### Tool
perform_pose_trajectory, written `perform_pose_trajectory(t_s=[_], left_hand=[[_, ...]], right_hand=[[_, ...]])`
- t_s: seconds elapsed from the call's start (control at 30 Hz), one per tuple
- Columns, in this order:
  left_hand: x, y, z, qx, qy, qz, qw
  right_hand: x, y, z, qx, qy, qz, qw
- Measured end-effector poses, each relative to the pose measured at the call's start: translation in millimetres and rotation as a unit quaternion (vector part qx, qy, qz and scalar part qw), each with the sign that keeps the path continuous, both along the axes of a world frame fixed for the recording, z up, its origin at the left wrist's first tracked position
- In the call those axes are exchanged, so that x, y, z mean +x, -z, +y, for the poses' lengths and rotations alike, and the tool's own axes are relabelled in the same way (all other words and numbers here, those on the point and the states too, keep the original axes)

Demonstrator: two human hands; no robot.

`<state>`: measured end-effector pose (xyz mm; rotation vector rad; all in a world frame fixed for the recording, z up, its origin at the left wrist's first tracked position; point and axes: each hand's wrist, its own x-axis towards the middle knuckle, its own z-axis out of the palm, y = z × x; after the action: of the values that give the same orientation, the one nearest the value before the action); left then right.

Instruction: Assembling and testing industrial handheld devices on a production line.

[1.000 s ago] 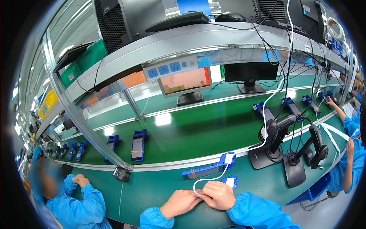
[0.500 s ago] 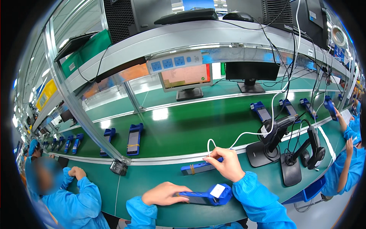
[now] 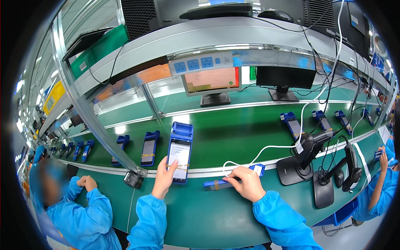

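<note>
My left hand [image 3: 163, 178] is closed around the lower end of a blue handheld payment terminal [image 3: 180, 150]. It is raised over the edge of the green belt, its lit screen facing me and a rubber band across it. My right hand [image 3: 250, 183] pinches the end of a white cable [image 3: 275, 146], which loops up from between the fingers; the plug itself is hidden. Behind and below that hand, a second blue terminal [image 3: 211, 186] lies on its side on the green table, banded near its left end and partly covered by my fingers.
Several terminals [image 3: 149, 149] rest along the green belt [image 3: 233, 129]. Two scanners on black stands [image 3: 287, 170] occupy the table's right side. A metal post [image 3: 89, 114] rises at left. Co-workers in blue sleeves sit at the left [image 3: 93, 210] and right [image 3: 373, 191].
My left hand has lifted its terminal from the table's front up to the belt edge, turning it upright. My right hand, still pinching the cable, has moved slightly lower. The view has shifted slightly.
</note>
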<state>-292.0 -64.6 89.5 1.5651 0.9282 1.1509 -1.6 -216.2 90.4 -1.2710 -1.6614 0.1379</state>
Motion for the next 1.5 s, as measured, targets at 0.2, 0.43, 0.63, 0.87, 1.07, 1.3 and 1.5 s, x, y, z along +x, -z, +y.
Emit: perform_pose_trajectory(t_s=[0.2,0.43,0.63,0.87,1.07,1.3,1.5], left_hand=[[30.7,48.1,74.5,-0.092,-0.023,-0.018,0.995],[58.3,73.0,115.4,-0.097,-0.039,0.045,0.993],[52.0,89.9,125.6,0.006,-0.109,0.038,0.993],[60.7,88.2,81.7,0.225,-0.211,0.241,0.92],[94.6,60.4,23.8,0.331,0.036,0.248,0.91],[94.4,63.3,-1.0,0.336,0.113,0.292,0.888],[100.2,64.2,0.8,0.343,0.125,0.31,0.878]], right_hand=[[-2.4,-0.6,-1.6,0.01,0.01,-0.018,1.0],[-4.1,0.9,-2.2,0.031,0.022,-0.026,0.999],[-17.1,6.0,-6.1,0.031,0.067,-0.078,0.994],[-23.6,3.6,-11.3,0.024,0.103,-0.191,0.976],[-17.5,14.3,-8.8,0.024,0.109,-0.172,0.979],[4.9,11.2,-33.0,0.025,0.098,-0.182,0.978],[38.3,4.7,-42.7,0.075,0.152,-0.212,0.962]])
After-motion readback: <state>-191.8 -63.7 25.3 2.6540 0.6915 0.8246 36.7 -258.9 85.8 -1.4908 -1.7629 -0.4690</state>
